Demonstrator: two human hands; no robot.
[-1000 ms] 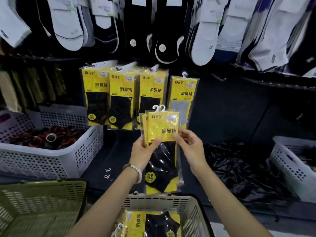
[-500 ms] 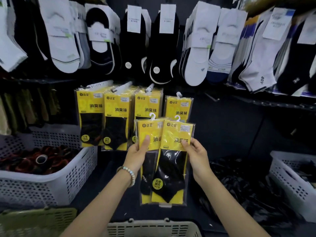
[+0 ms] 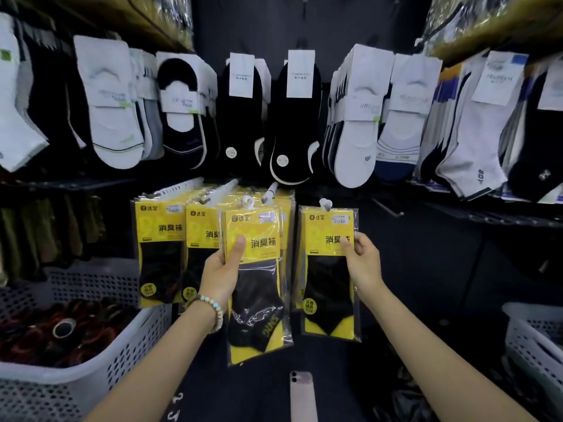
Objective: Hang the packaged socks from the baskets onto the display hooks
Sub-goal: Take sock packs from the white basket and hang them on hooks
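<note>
1. a row of carded socks [image 3: 355, 132] hangs across the wall, well above both hands.
2. a white basket [image 3: 91, 370] sits below and to the left of the left hand, with dark red and black items in it. a second white basket [image 3: 530, 330] stands well out past the right hand.
3. hung packs [image 3: 160, 254] in yellow hang on white display hooks [image 3: 269, 191], just behind and left of the left hand's grip.
4. the left hand [image 3: 222, 272] grips a sock pack [image 3: 262, 315] by its left edge, thumb flat on the yellow front, fingers curled behind. the pack is held up slightly tilted, and its hanger is just under a hook tip.
5. the right hand [image 3: 364, 263] pinches a second sock pack [image 3: 327, 287] at its right edge. this pack is upright, just beside the other. i cannot tell whether its hanger is on a hook.
6. a phone [image 3: 301, 394] lies below, between the forearms.
7. a beaded bracelet [image 3: 210, 303] circles the left wrist.
</note>
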